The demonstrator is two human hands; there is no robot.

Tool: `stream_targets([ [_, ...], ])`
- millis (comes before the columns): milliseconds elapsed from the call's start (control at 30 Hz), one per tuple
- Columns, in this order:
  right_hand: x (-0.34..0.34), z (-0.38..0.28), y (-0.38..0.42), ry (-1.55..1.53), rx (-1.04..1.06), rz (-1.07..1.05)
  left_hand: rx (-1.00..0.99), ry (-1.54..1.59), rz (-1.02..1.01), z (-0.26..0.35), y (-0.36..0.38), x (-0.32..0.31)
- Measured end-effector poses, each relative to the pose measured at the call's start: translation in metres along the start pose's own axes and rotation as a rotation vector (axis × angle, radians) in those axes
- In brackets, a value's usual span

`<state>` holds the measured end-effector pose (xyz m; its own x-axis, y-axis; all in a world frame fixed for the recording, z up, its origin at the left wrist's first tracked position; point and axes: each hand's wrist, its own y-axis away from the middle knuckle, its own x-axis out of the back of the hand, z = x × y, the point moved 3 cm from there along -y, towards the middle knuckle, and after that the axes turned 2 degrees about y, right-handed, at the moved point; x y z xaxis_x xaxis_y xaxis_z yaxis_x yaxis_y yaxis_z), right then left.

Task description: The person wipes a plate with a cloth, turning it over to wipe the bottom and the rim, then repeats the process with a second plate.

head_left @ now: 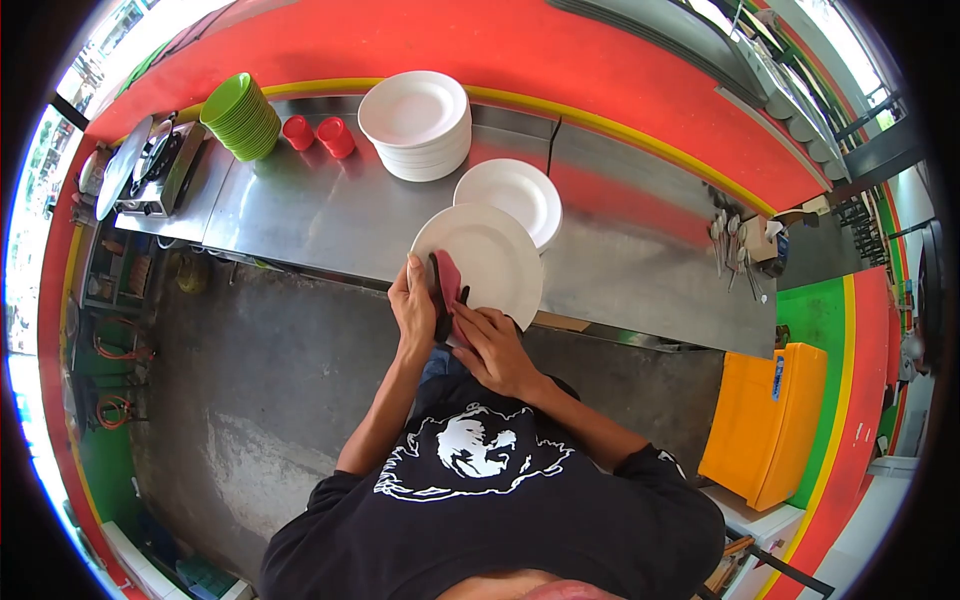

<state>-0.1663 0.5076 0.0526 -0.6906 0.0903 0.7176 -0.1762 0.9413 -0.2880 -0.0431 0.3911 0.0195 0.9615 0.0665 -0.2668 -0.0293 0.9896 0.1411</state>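
Note:
In front of my body a white plate [490,262] is held tilted above the front edge of the counter. My left hand [415,312] is closed on its left rim, thumb up. A pink and black cloth [447,285] lies bunched against the plate's lower left part. My right hand [494,352] is closed on the cloth at the plate's near edge, and some of its fingers hide the cloth's lower end. Just beyond the held plate sits a low pile of white plates [522,192]. A tall stack of white plates [415,125] stands farther back.
Along the steel counter [310,215] stand two red cups [335,138], a stack of green bowls [240,118] and a portable gas stove [165,170]. Spoons and forks [737,250] lie at the right end. An orange box [765,428] stands at my right, and a red wall [490,45] backs the counter.

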Motion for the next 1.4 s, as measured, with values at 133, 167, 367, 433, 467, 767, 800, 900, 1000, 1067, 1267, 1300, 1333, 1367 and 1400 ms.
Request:
stream_targets([
  [133, 0.012, 0.031, 0.008, 0.142, -0.045, 0.097, 0.022, 0.117, -0.046, 0.004, -0.023, 0.010],
  [167, 0.013, 0.038, 0.006, 0.182, -0.066, 0.139, 0.041, 0.122, -0.092, 0.007, -0.028, 0.010],
  [367, 0.019, 0.048, -0.029, 0.168, -0.313, 0.660, 0.077, 0.162, -0.135, 0.034, -0.053, 0.004],
  [433, 0.024, 0.027, -0.044, 0.357, -0.393, 0.767, 0.019, 0.153, -0.072, 0.029, -0.066, 0.011],
  [467, 0.014, 0.035, -0.046, 0.066, -0.550, 0.811, -0.013, 0.148, -0.041, 0.028, -0.075, 0.016],
  [767, -0.042, 0.061, -0.127, -0.509, -0.829, 0.762, -0.067, 0.033, -0.082, 0.057, -0.126, 0.033],
  [800, -0.042, 0.065, -0.135, -0.489, -0.818, 0.764, -0.063, 0.053, -0.076, 0.058, -0.133, 0.033],
  [900, -0.035, 0.074, -0.151, -0.390, -0.755, 0.739, -0.028, -0.056, -0.165, 0.056, -0.155, 0.044],
  [1000, -0.016, 0.076, -0.155, -0.284, -0.802, 0.670, 0.061, -0.151, -0.342, 0.063, -0.173, 0.046],
  [1067, -0.006, 0.078, -0.157, -0.245, -0.709, 0.659, 0.089, -0.122, -0.403, 0.061, -0.184, 0.041],
  [1267, 0.030, 0.063, -0.181, -0.215, -0.573, 0.453, 0.025, -0.401, -0.714, 0.095, -0.204, 0.029],
  [1300, 0.031, 0.062, -0.184, -0.091, -0.572, 0.383, 0.007, -0.492, -0.775, 0.098, -0.205, 0.026],
  [1333, 0.030, 0.061, -0.187, -0.052, -0.533, 0.318, -0.041, -0.519, -0.844, 0.099, -0.204, 0.024],
  [1367, 0.028, 0.061, -0.190, -0.013, -0.492, 0.254, -0.091, -0.544, -0.913, 0.098, -0.204, 0.021],
  [1400, 0.025, 0.060, -0.194, 0.024, -0.451, 0.193, -0.143, -0.571, -0.983, 0.100, -0.202, 0.018],
])
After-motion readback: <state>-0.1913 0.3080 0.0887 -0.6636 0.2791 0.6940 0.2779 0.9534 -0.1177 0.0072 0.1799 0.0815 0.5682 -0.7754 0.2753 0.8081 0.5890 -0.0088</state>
